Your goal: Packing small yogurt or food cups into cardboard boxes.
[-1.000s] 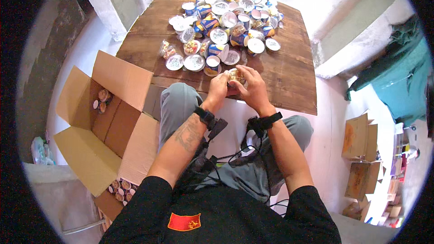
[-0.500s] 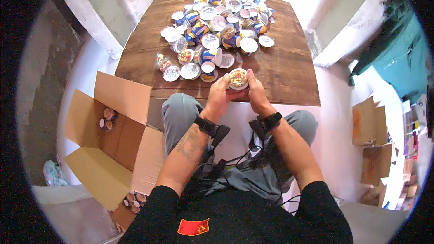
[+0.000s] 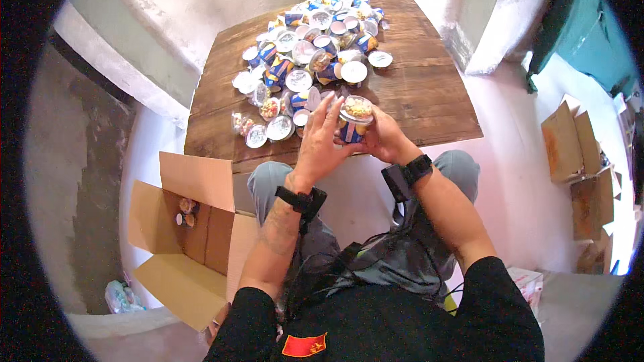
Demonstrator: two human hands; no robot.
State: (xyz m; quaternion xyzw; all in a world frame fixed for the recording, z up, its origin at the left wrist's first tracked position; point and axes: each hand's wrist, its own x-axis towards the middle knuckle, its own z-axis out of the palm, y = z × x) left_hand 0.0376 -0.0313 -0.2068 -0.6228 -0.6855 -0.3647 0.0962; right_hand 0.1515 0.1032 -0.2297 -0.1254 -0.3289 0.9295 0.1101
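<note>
One blue cup [image 3: 351, 132] has turned between two hands [image 3: 319, 149] [image 3: 390, 138].

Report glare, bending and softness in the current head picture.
Head view: a strip beyond the cartons at right burns out to white; head view: edges of the wooden table bow under fisheye distortion; head view: fine detail on the held cup looks soft.

The lid [image 3: 357, 106] on the cup [image 3: 351, 133] is glossy plastic, the table [image 3: 422, 90] grained wood, the box [image 3: 196, 178] matt cardboard.
</note>
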